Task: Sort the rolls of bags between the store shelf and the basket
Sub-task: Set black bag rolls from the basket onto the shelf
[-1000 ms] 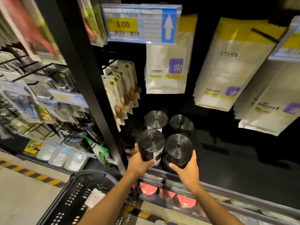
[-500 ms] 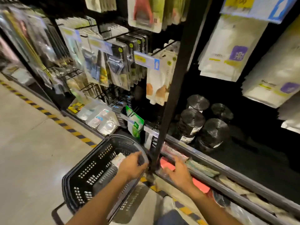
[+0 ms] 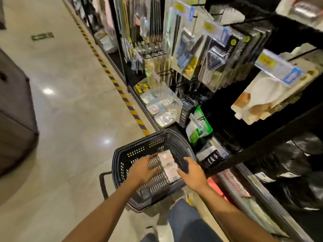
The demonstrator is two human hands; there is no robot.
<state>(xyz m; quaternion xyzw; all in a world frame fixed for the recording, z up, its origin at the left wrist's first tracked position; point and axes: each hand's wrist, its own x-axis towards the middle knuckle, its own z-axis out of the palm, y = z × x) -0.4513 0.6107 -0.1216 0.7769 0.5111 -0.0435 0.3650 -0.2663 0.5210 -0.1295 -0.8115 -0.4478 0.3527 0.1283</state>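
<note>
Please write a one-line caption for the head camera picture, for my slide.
Left hand and right hand reach into the black basket toward pale packs, beside the store shelf.

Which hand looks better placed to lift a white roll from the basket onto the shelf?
Probably the right hand: it reaches the white rolls in the basket, and the shelf stands on that side.

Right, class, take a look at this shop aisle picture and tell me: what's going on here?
A person leans over a black basket standing on the floor beside a store shelf. Both hands are down inside it. The left hand reaches with straight fingers toward some pale packs. The right hand comes in from their other side, but its grip is unclear. Black rolls sit blurred on the shelf.
</note>
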